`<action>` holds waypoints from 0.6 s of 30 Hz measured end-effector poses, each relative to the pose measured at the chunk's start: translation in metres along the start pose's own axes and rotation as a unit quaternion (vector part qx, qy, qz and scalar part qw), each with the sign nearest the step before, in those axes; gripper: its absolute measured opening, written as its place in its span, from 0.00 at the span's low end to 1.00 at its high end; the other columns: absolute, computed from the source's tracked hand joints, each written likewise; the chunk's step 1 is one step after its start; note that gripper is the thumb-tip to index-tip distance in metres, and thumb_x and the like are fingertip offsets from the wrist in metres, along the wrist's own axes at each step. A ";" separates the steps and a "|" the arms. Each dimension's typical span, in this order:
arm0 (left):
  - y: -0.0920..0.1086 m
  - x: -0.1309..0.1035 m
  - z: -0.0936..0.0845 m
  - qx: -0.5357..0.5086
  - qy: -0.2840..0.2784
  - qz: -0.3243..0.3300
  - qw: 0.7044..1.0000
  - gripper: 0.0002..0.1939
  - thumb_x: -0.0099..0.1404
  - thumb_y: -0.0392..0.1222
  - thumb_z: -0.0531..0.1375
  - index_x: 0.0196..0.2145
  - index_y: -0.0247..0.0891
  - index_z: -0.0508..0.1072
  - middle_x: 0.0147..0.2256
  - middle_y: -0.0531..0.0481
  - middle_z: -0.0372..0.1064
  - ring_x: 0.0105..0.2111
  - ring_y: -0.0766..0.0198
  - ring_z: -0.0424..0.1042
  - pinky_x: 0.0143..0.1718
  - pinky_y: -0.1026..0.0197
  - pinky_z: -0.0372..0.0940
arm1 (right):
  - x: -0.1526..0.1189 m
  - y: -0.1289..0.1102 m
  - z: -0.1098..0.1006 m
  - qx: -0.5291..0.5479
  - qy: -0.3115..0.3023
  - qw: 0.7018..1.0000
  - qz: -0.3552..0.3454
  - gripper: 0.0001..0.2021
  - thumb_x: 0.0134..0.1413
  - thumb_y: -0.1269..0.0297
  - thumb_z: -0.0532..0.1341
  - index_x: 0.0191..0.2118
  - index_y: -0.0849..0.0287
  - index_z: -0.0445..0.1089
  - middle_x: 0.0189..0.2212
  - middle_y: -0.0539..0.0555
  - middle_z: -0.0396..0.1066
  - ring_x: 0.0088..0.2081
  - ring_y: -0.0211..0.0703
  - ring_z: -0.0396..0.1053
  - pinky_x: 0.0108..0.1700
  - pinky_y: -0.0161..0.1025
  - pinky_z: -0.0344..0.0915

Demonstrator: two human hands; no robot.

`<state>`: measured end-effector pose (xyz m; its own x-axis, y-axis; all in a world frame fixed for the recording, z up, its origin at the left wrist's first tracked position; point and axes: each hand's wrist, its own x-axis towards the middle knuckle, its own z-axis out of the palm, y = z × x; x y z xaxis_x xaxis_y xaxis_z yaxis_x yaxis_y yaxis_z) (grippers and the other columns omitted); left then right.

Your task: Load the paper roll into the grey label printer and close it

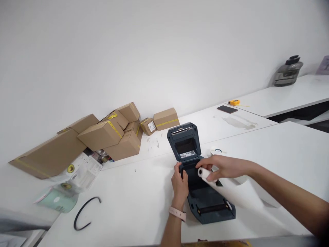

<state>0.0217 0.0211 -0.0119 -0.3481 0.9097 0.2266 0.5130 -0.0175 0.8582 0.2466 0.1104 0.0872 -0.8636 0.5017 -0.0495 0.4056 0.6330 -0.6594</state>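
A dark label printer [205,202] lies on the white table with its lid [184,139] raised and tilted back. My left hand [180,183] grips the printer's left side near the hinge, its fingers bent over the edge. Above the open bay, my right hand [218,165] holds a small roll of white label paper [203,172], its hollow core end facing left. From the roll, a long loose strip of paper [241,195] trails to the right beneath my right forearm. Part of the bay is hidden behind my right hand.
Several cardboard boxes [102,134] are piled at the back left. Nearer are plastic packets [84,171], a green pouch [58,199] and a curved black band [79,214]. A phone [227,109], a yellow tape measure [234,102] and a large bottle [288,73] stand toward the back right.
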 end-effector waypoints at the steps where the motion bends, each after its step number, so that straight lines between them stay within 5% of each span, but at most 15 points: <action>1: 0.000 0.000 0.000 0.002 -0.001 0.002 1.000 0.18 0.69 0.41 0.53 0.56 0.43 0.66 0.56 0.44 0.72 0.56 0.54 0.71 0.56 0.53 0.63 | 0.014 -0.010 0.006 -0.039 -0.025 0.999 0.011 0.23 0.50 0.52 0.66 0.51 0.54 0.73 0.38 0.54 0.77 0.40 0.50 0.75 0.40 0.40 0.67; 6: 0.000 0.000 -0.002 0.017 -0.006 0.004 1.000 0.19 0.69 0.41 0.51 0.56 0.43 0.65 0.57 0.43 0.71 0.57 0.53 0.70 0.56 0.52 0.64 | 0.067 -0.010 0.038 -0.146 -0.069 0.986 0.032 0.12 0.40 0.64 0.70 0.35 0.57 0.76 0.32 0.53 0.77 0.37 0.52 0.74 0.36 0.39 0.60; 11: -0.001 0.000 -0.001 0.032 -0.013 0.000 0.999 0.19 0.70 0.41 0.50 0.57 0.42 0.65 0.58 0.42 0.70 0.58 0.51 0.69 0.58 0.48 0.62 | 0.076 0.007 0.059 -0.189 -0.084 0.978 0.039 0.12 0.38 0.63 0.71 0.34 0.56 0.79 0.32 0.53 0.79 0.39 0.55 0.76 0.37 0.40 0.61; 15: -0.002 -0.001 0.002 0.037 -0.022 -0.001 0.999 0.20 0.69 0.46 0.53 0.57 0.41 0.67 0.63 0.41 0.64 0.63 0.51 0.64 0.62 0.49 0.58 | 0.080 0.017 0.070 -0.212 -0.071 0.974 0.022 0.04 0.49 0.65 0.68 0.33 0.58 0.78 0.32 0.54 0.79 0.43 0.53 0.76 0.49 0.47 0.64; 18: -0.003 -0.002 0.003 0.036 -0.031 -0.001 0.999 0.20 0.69 0.50 0.53 0.56 0.40 0.69 0.65 0.39 0.59 0.64 0.50 0.62 0.63 0.48 0.58 | 0.088 0.029 0.077 -0.215 -0.069 0.974 0.011 0.09 0.62 0.61 0.63 0.43 0.60 0.75 0.42 0.55 0.76 0.45 0.46 0.74 0.53 0.50 0.68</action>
<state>0.0232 0.0208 -0.0159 -0.3010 0.9335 0.1950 0.5679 0.0112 0.8231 0.1593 0.1272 0.0060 -0.8733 0.4524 -0.1807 0.4867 0.8265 -0.2830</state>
